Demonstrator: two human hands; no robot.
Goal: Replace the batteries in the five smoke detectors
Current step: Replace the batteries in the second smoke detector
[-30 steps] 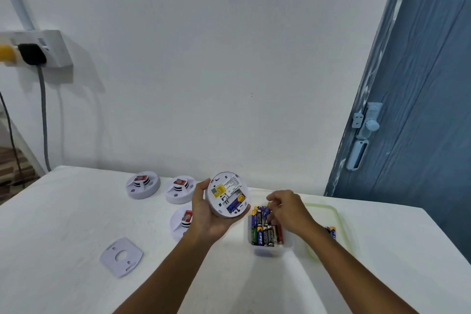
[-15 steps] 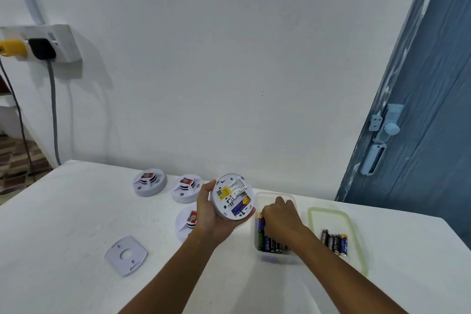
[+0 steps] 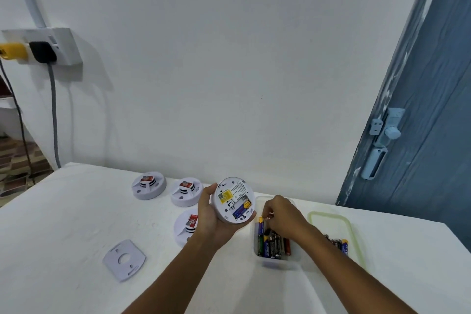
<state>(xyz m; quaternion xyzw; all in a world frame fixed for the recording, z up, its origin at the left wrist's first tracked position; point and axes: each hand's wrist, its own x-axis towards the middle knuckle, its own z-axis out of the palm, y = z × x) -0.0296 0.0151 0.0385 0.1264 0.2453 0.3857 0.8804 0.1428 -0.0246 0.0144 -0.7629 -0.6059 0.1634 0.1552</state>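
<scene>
left hand (image 3: 211, 216) grips open smoke detector (image 3: 234, 200); right hand (image 3: 283, 215) pinches among batteries (image 3: 272, 246).

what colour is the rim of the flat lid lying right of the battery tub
Pale translucent green, on the flat plastic lid, best seen in the head view.

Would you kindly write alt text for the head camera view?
A person's left hand holds a round white smoke detector back-side up, while the right hand reaches into a clear tub of batteries on a white table. Three more detectors and a mounting plate lie to the left.
</scene>
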